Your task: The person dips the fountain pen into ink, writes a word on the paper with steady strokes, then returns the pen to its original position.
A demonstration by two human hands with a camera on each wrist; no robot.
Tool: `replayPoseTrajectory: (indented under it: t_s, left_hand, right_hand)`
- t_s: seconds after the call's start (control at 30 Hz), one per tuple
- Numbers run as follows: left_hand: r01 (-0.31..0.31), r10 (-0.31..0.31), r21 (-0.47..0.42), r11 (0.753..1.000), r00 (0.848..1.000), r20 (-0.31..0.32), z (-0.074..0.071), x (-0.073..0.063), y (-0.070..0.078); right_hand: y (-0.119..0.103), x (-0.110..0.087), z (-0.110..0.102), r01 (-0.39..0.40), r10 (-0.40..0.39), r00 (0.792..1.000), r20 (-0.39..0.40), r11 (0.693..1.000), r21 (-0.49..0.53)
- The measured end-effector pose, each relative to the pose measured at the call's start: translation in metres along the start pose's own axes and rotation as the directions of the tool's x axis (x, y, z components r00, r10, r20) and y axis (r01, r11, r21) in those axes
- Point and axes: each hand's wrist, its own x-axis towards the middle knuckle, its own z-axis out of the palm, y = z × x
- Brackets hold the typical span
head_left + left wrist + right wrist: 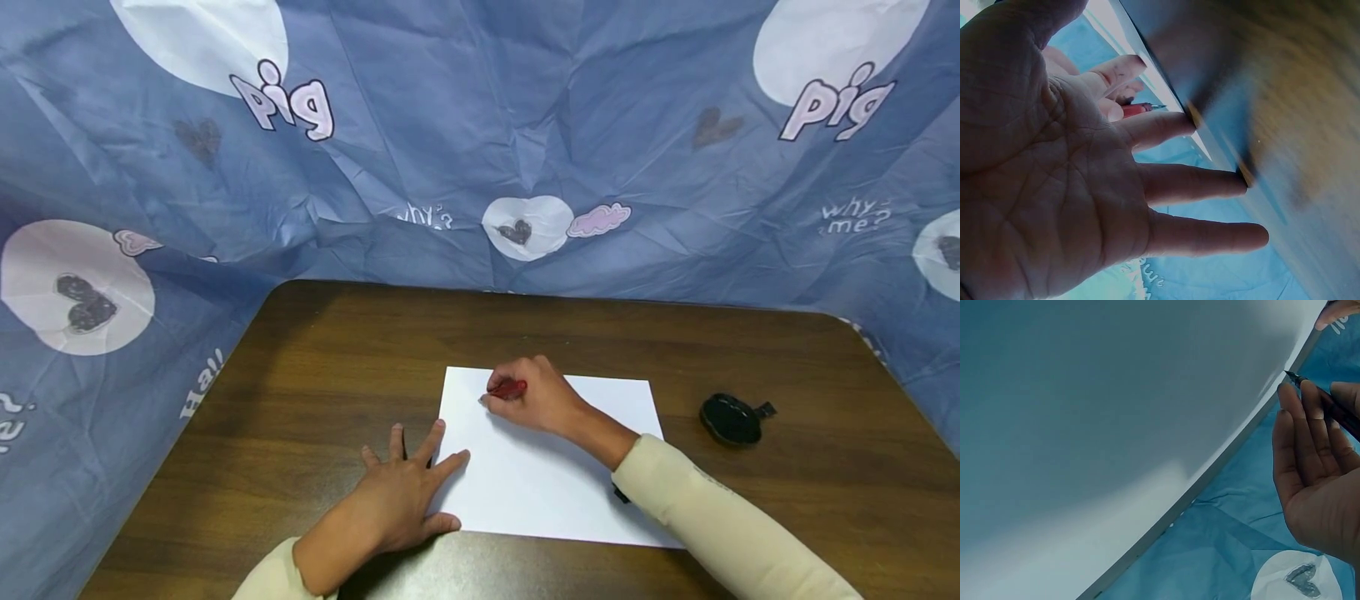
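A white sheet of paper (pixel 555 475) lies on the wooden table. Over its upper left part, my right hand (pixel 536 396) pinches a red pen (pixel 512 389) between thumb and fingers. The pen's pointed dark tip (pixel 1292 377) shows in the right wrist view, close over the paper, aimed toward the sheet's left side. My left hand (pixel 405 492) is spread at the paper's left edge, index finger and thumb over the sheet and the other fingers over the wood. In the left wrist view its palm (pixel 1054 175) faces the camera with fingers straight, holding nothing.
To the right of the paper sits a small black oval object (pixel 731 419) with a short tab. The brown wooden table (pixel 360 333) has rounded far corners. Behind and to the left hangs a blue printed cloth (pixel 450 150).
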Motion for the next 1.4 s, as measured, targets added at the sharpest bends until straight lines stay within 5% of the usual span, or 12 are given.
replayPoseTrajectory:
  t_s: [0.37,1.4]
  left_hand:
    - [0.002,-0.002,-0.001,1.0,1.0,0.016,-0.0016,0.0004,0.0005]
    - [0.006,-0.006,-0.008,1.0,1.0,0.001,-0.0009,0.0004,0.001]
  right_hand:
    - [-0.0007,0.0,-0.0005,-0.07,0.07,0.997,0.019,0.997,0.034]
    - [0.0031,-0.0084,-0.0088,-0.092,0.091,0.996,0.004,0.995,0.041]
